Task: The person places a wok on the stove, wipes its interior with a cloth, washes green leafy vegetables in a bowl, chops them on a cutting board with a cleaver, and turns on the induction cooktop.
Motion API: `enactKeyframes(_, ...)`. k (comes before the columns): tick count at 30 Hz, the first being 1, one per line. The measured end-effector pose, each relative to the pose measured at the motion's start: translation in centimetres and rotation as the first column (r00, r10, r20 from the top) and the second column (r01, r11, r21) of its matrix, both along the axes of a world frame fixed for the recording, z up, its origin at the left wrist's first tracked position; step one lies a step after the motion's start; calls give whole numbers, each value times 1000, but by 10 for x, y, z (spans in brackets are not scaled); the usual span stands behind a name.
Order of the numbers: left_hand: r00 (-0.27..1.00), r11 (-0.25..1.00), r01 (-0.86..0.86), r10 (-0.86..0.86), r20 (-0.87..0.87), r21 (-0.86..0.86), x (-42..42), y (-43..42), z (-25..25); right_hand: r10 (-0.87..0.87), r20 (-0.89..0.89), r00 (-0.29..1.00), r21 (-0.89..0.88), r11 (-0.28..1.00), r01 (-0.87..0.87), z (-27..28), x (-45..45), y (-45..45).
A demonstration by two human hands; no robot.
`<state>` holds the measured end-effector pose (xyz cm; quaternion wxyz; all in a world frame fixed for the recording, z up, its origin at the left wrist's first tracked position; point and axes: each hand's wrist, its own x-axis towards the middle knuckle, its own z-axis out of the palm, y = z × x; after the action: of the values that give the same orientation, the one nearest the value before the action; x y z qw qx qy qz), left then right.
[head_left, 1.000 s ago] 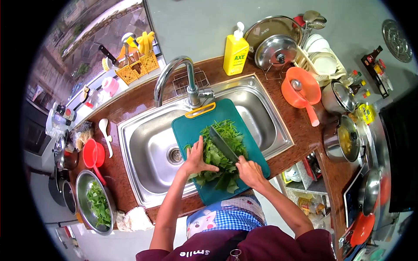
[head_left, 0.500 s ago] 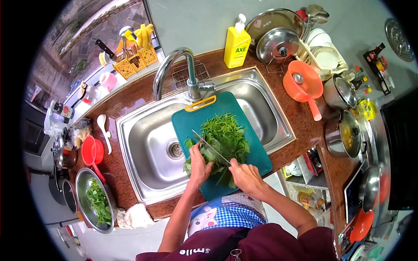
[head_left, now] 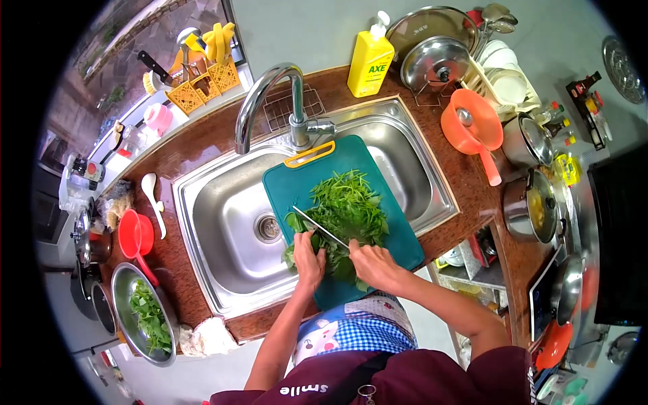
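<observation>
A green cutting board [head_left: 287,185] with a yellow handle lies across the double sink. Cut leafy greens [head_left: 347,202] are heaped on its middle, with larger uncut leaves nearer me. My right hand [head_left: 373,265] is closed round the handle of a knife [head_left: 318,225], whose blade points up and left across the greens. My left hand [head_left: 310,262] presses bunched leafy greens against the board, just on the near side of the blade, fingers curled. The knife's handle is mostly hidden in my right fist.
A steel bowl [head_left: 123,302] with more greens stands at left, beside a red ladle-like scoop [head_left: 136,233] and a white spoon [head_left: 152,202]. Behind the sink are the faucet [head_left: 297,101] and a yellow soap bottle [head_left: 370,61]. An orange strainer [head_left: 472,125] and pots [head_left: 528,206] stand at right.
The blade has moved slightly nearer my left hand and lies at a flatter angle. The camera view has shifted a little. Both hands keep their hold.
</observation>
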<state>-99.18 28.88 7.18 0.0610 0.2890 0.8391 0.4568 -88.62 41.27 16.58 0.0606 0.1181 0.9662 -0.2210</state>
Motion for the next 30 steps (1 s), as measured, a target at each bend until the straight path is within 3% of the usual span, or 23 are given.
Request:
enactKeyframes(5, 999, 999, -35, 35, 33, -13, -4, 3, -1, -4, 119, 993, -41, 999, 9, -14, -11, -1)
enactKeyframes(14, 997, 997, -70, 69, 32, 34, -9, 4, -8, -30, 64, 998, 68, 997, 25, -42, -12, -9)
enactKeyframes(30, 996, 989, -85, 83, 22, 118, -5, 12, -16, -79, 86, 993, 5, 997, 78, -48, -11, -8)
